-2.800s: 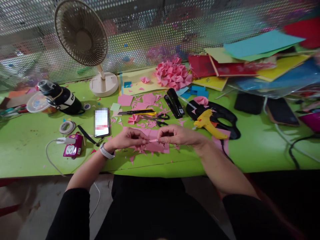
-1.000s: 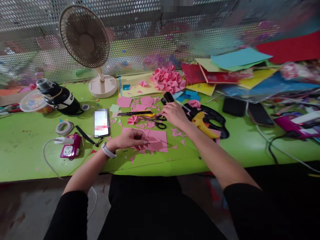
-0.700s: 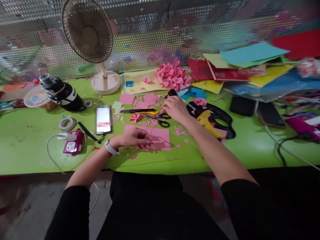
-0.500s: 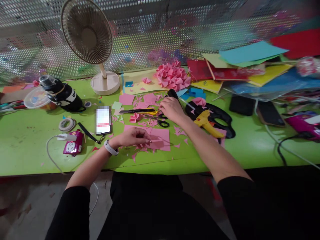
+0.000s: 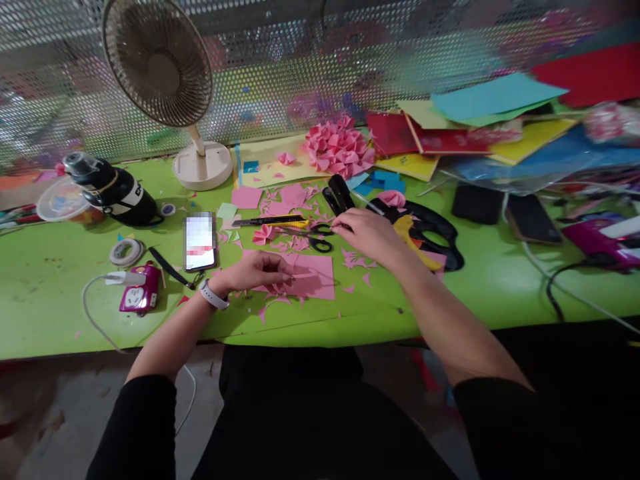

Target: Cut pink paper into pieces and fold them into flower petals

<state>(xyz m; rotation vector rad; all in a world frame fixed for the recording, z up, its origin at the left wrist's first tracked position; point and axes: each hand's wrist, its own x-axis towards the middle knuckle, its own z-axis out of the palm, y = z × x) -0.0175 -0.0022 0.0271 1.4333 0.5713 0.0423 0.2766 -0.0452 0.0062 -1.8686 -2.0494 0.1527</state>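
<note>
Over the near pink sheet (image 5: 323,285), L hand (image 5: 253,272) hovers w/ thumb & fingertips close tog., right by a slim pink strip (image 5: 305,275); can't tell if it's pinched or lying just under them. A light grip approx. at the strip's end looks best, so it doesn't crease. Loose scraps (image 5: 263,312) poke out round the sheet; prob. worth brushing aside 1st, since they'd mix w/ good pcs.

A bit further, R hand (image 5: 369,233) is palm down, fingertips drawn tog. near the scissors (image 5: 311,237); anything between them is too small to make out. If the scissors get lifted, handle end 1st, blades clear of L wrist, & mind the cutter (image 5: 275,221) just behind. Glue gun (image 5: 424,258) lies partly hidden beyond R forearm; nozzle could be hot, so reach high.

Farther back: stapler (image 5: 341,193), then the pink paper ball (image 5: 340,148), prob. fragile, best not nudged.
</note>
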